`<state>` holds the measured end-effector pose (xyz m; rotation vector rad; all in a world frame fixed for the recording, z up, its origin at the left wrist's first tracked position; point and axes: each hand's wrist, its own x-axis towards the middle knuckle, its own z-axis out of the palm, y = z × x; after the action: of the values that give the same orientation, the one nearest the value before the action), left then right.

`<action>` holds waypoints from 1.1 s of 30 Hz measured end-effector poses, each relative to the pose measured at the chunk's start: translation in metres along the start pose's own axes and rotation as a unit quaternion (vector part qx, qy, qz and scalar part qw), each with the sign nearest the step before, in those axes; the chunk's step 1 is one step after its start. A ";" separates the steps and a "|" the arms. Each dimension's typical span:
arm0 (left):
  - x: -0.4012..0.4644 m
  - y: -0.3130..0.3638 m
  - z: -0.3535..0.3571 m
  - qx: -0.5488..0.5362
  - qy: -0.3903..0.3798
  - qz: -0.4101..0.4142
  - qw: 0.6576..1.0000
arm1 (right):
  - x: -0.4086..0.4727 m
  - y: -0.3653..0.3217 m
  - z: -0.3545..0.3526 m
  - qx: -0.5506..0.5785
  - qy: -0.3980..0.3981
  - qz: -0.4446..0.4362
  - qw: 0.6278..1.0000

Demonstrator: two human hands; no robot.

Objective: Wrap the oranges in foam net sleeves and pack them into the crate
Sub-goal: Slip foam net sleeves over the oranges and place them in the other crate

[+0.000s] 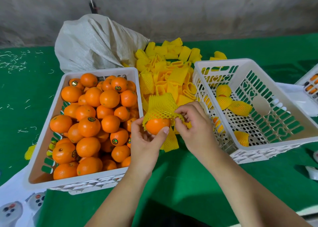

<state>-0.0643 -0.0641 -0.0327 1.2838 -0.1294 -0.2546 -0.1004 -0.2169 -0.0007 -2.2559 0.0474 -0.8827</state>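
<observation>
Left hand (146, 140) grips the orange (157, 128), right hand (191, 122) pinches the half-drawn sleeve (161, 106); crate (278, 141) lies at 3 o'clock, nearer the right hand

Crate of oranges (86, 123) left, sleeve pile (165, 75) between, packing crate (282, 144) right, sack (93, 42) behind

A rough grey wall (189, 11) stands behind the bench (189, 175), which is covered with a green cloth. A white woven sack (93, 42) leans near the wall, under even light.
</observation>
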 end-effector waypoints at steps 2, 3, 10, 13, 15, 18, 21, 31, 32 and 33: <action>0.000 -0.001 0.001 -0.002 0.008 0.018 1.000 | -0.006 0.006 0.004 -0.073 -0.011 -0.026 0.997; -0.001 -0.002 0.001 -0.003 0.006 0.030 1.000 | -0.008 0.007 0.007 -0.091 -0.009 -0.007 0.996; -0.004 -0.004 0.011 0.000 0.026 0.040 0.999 | -0.012 -0.001 0.014 0.107 0.101 0.172 0.974; -0.001 -0.003 0.014 -0.047 0.073 0.003 0.996 | -0.039 -0.007 0.022 0.029 0.062 0.061 0.996; 0.000 -0.003 0.015 -0.055 0.085 -0.014 0.995 | -0.054 -0.010 0.030 0.023 0.055 0.031 0.998; -0.003 -0.006 0.017 -0.043 0.054 -0.032 0.997 | -0.052 -0.014 0.034 0.077 0.039 0.095 0.992; -0.003 -0.008 0.011 -0.034 -0.015 -0.050 0.998 | -0.038 -0.013 0.026 0.108 0.044 0.120 0.986; 0.011 0.001 -0.002 0.016 0.006 -0.028 0.999 | -0.022 -0.025 0.007 -0.034 0.037 -0.066 0.997; 0.011 0.000 0.000 -0.010 0.015 -0.040 0.999 | -0.026 -0.027 0.009 -0.042 0.029 -0.070 0.996; 0.010 -0.001 0.002 -0.029 0.022 -0.049 0.998 | -0.031 -0.028 0.012 -0.039 0.019 -0.054 0.998</action>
<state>-0.0553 -0.0688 -0.0335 1.2398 -0.0205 -0.3117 -0.1226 -0.1797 -0.0072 -2.3313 -0.0234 -0.9976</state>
